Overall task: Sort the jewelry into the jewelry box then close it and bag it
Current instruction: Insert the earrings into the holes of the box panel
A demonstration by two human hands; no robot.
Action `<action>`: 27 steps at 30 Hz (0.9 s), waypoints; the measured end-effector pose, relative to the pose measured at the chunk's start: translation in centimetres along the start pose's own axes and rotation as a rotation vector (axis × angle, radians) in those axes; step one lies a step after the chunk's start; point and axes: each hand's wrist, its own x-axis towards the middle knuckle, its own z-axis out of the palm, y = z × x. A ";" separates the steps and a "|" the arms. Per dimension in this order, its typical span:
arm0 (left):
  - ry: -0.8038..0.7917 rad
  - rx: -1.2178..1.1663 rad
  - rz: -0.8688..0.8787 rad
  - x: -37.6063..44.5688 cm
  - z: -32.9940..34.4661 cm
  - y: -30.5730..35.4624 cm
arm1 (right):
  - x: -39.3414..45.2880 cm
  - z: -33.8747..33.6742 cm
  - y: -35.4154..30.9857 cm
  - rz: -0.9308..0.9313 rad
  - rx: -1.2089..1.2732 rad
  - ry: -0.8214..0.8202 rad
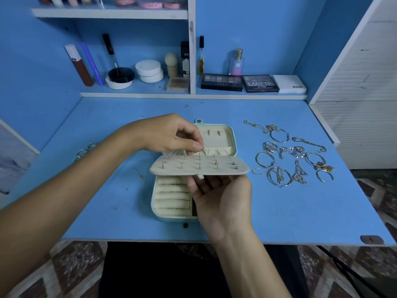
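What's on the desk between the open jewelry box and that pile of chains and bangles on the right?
Nothing: in the head view, only bare blue desk separates the jewelry box from the pile of chains and bangles.

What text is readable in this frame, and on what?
"MATTE" on the black eyeshadow palette; smaller lines beneath too blurred.
"NUDE" on the white flat case.
"NUDES" faintly on the dark eyeshadow palette with the clear lid.
"SB" on the clear pink-violet perfume bottle.
"FIT" on the tall black-and-white box; remaining print unreadable.
Small label on the brown-and-white tube: too small.
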 end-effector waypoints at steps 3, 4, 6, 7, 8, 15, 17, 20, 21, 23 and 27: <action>-0.009 0.005 0.001 0.0 -0.1 -0.1 | 0.0 -0.1 0.0 0.003 0.010 0.003; -0.011 0.006 0.002 0.0 -0.1 -0.1 | 0.1 -0.1 0.0 0.004 0.013 0.003; -0.017 0.013 0.000 0.1 -0.1 -0.2 | 0.1 -0.1 0.0 0.007 0.013 0.001; -0.019 0.018 0.000 0.1 -0.1 -0.2 | 0.1 -0.1 0.0 0.006 0.013 0.002; -0.019 0.023 0.001 0.1 -0.1 -0.2 | 0.2 0.0 0.0 0.006 0.013 0.005; -0.029 0.052 0.000 0.1 -0.2 -0.2 | 0.2 -0.1 0.0 0.008 0.018 0.005; -0.030 0.063 -0.002 0.2 -0.2 -0.1 | 0.3 -0.2 0.0 0.006 0.014 0.001; -0.030 0.075 -0.001 0.2 -0.2 0.0 | 0.3 -0.2 0.1 0.004 0.012 0.001; -0.030 0.077 0.001 0.2 -0.2 0.0 | 0.3 -0.2 0.1 0.003 0.012 0.002; -0.031 0.078 0.000 0.2 -0.2 0.1 | 0.3 -0.2 0.1 0.003 0.015 0.004; -0.024 0.060 -0.005 0.2 -0.1 0.1 | 0.2 -0.1 0.0 0.002 0.010 0.005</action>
